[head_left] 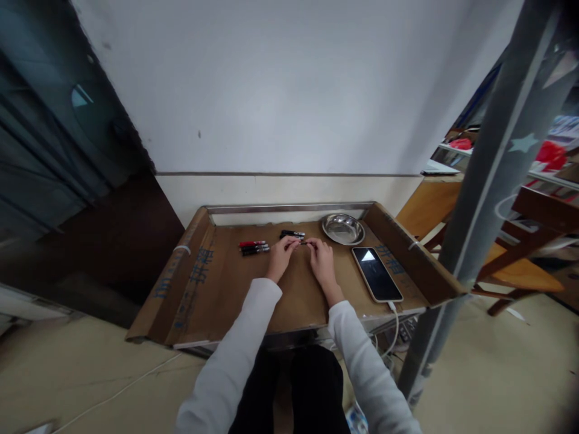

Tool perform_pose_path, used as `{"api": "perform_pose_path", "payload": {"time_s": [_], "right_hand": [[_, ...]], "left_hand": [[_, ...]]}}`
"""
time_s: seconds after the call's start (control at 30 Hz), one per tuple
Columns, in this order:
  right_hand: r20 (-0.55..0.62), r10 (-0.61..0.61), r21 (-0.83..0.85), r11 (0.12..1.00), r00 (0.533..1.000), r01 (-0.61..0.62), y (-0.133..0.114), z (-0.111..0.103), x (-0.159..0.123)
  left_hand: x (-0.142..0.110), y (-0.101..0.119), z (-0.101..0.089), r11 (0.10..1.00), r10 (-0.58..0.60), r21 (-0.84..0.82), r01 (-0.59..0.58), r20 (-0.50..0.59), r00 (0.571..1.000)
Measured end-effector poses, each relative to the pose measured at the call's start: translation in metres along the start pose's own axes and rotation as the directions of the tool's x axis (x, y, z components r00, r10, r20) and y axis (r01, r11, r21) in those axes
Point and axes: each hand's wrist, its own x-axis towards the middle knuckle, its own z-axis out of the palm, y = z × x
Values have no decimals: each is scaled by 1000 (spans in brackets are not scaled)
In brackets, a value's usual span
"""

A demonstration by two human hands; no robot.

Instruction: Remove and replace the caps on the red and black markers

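Head view: left hand (280, 257) and right hand (322, 259) suspend a pen (303, 243) over the desk (298, 295), each grip pinching one end. Black pens (292, 233) lie just beyond; phone (377, 274) at right.

1. A phone (377, 274) lies screen up.
2. A white cable (397, 322) hangs from the phone's near end.
3. A white wall (294, 90) rises beyond the phone.
4. A grey pillar (493, 181) stands right of the phone.
5. Farther right of the phone, something red (550, 155), perhaps a plastic bag, shows blurred.
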Motion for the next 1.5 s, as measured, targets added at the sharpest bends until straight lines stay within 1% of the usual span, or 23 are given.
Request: {"api": "perform_pose_path", "payload": {"time_s": [0.17,0.23,0.3,0.37,0.43,0.5,0.57,0.63,0.73,0.9,1.17,1.4,1.5], "right_hand": [[76,-37,-1,999,996,38,-2,-1,0],[63,-19,50,999,998,16,-3,-1,0],[22,17,161,987,1000,-20,-3,0,0],[-13,57,317,947,998,-50,-3,2,0],[-37,98,469,881,995,-69,-4,5,1],[-51,133,572,816,990,-80,-5,7,2],[-56,169,627,773,984,-97,-8,6,2],[-56,190,660,744,980,-106,-11,5,3],[-76,187,709,701,979,-79,-14,1,3],[-87,170,754,655,982,-47,-14,0,3],[-71,126,736,676,989,-33,-15,1,2],[-73,144,722,691,987,-47,-13,2,3],[-78,140,714,699,987,-42,-12,3,2]], "left_hand": [[0,1,0,999,-12,-36,13,22,1000],[1,1,0,998,-23,-64,23,-2,1000],[2,1,-1,993,-37,-113,35,-20,999],[3,0,-1,983,-56,-176,52,-17,998],[4,0,-1,970,-75,-232,72,-4,997],[5,1,0,956,-91,-281,88,5,996],[4,3,1,939,-107,-327,101,-1,994],[4,5,1,916,-135,-384,113,-31,990],[3,9,2,870,-188,-476,130,-78,979],[3,11,3,830,-209,-537,149,-52,977],[4,9,3,763,-260,-619,185,-33,965],[4,6,4,757,-275,-622,198,-29,961],[4,5,5,769,-254,-611,189,-20,967]]}}
